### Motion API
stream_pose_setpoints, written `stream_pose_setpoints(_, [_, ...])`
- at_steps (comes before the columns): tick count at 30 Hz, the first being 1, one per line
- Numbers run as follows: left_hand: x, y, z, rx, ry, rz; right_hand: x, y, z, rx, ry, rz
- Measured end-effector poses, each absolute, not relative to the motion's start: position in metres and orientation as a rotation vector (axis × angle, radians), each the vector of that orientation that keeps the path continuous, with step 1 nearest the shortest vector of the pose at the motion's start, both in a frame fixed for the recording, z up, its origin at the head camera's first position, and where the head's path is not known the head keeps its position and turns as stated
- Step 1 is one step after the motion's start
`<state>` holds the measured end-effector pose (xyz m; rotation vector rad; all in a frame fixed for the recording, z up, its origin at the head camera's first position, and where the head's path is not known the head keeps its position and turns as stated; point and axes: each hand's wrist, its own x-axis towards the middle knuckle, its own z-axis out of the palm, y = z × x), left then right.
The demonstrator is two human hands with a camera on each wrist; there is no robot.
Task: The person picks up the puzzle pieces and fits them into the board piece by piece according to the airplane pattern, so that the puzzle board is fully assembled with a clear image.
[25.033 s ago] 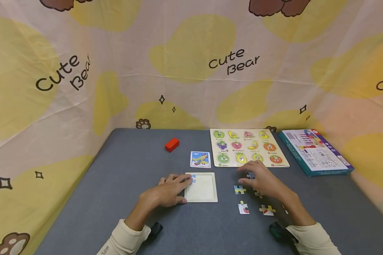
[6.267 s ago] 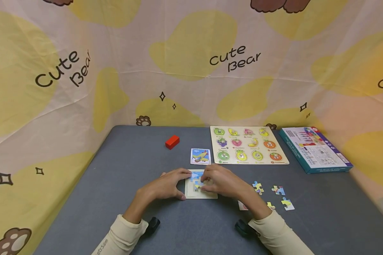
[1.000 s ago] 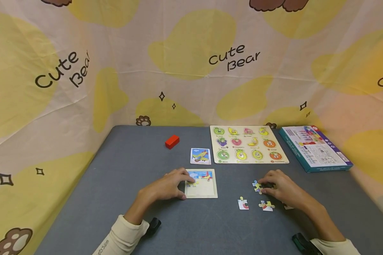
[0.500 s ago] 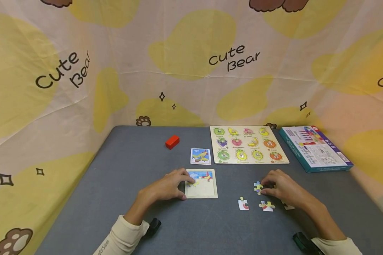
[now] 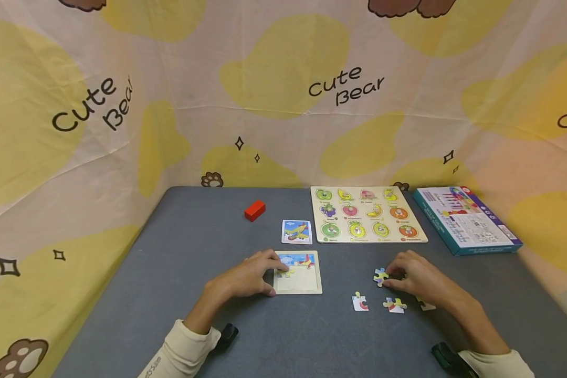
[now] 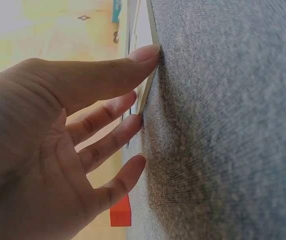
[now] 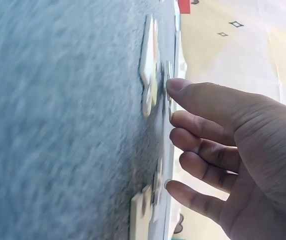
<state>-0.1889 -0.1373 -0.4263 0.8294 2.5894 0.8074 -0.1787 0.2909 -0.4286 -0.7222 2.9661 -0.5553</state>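
My left hand [image 5: 250, 275] lies at the left side of a pale puzzle tray [image 5: 319, 273]. Its thumb touches the near-left corner and a fingertip rests on the joined pieces [image 5: 290, 259], which show sky and a red tail. In the left wrist view, those fingers are fairly straight against the tray's edge. Right of the tray, my right hand [image 5: 420, 278] pinches a blue-and-yellow jigsaw piece [image 5: 380, 276] between thumb and index finger, at table level. Nearby lie a white-and-red piece [image 5: 360, 302], a yellow-and-red piece [image 5: 395, 305] and another piece [image 5: 427, 305], partly hidden by the right hand.
Behind the tray lies a picture card [image 5: 296, 232] with a yellow plane. A red block [image 5: 255, 210] stands farther back. A fruit board [image 5: 369, 214] and a teal-edged box [image 5: 468, 220] lie at the back right, before a patterned cloth wall [image 5: 283, 79].
Over the last second the pinched piece has turned and shifted slightly; the left hand stays put. Compared with the older frames, more pieces sit in the tray and fewer lie at the right.
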Motion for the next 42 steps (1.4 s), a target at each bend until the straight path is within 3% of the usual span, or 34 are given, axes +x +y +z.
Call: stream_pose_setpoints(42, [-0.19, -0.136, -0.425, 0.821, 2.592, 0.793, -0.208, 0.157, -0.423, -1.008, 2.863, -0.557])
